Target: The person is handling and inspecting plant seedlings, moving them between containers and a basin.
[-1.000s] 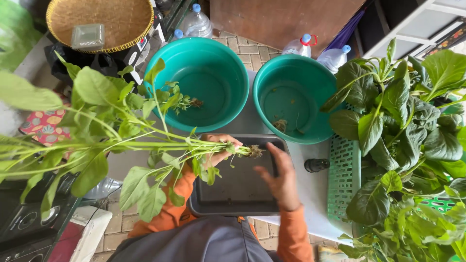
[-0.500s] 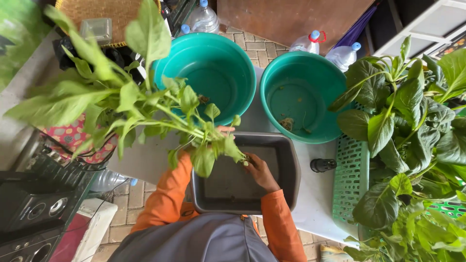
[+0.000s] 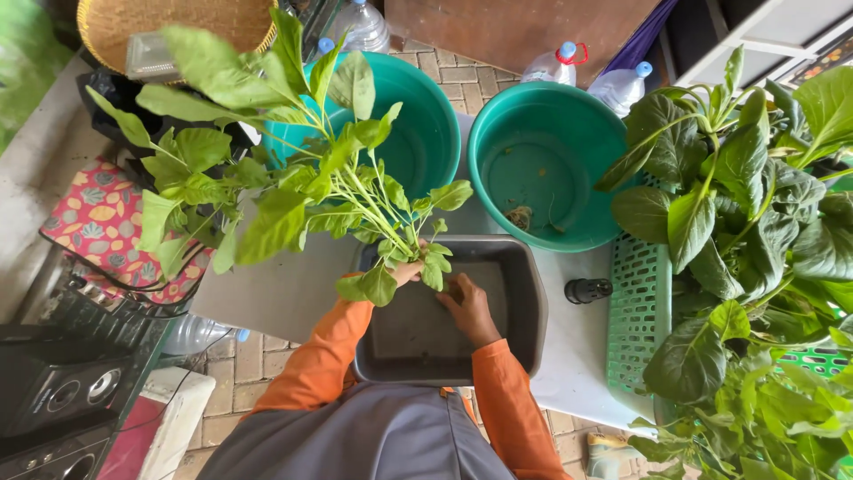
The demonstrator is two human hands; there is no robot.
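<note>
Brick paving shows below a pale counter (image 3: 293, 298), and on that counter sits a dark grey tray (image 3: 524, 307), the landmark for the rest. Just above the tray's left corner the left hand (image 3: 407, 271) pinches the base of a leafy bunch (image 3: 293, 178); its grip is pressed together around the stems, and the leaves fan up and to the left of the tray, over a teal basin (image 3: 435, 116). Over the tray's middle the right hand (image 3: 469, 307) works at the cut ends of the same stems — its fingers are curled, but I cannot tell whether they pinch anything or only touch.

Beyond the tray's far right corner stands a second teal basin (image 3: 546, 173) with only a few scraps in it. Right of the tray lies a green basket (image 3: 638, 311) with a heap of greens (image 3: 755, 249) piled on and past it, and a small black cap (image 3: 588, 290) rests between tray and basket.

As a judgement, the sorting looks early: one bunch is in hand, the tray looks nearly bare, the basins hold next to nothing, and the large heap to the right of the tray seems untouched — most of the work appears left.
</note>
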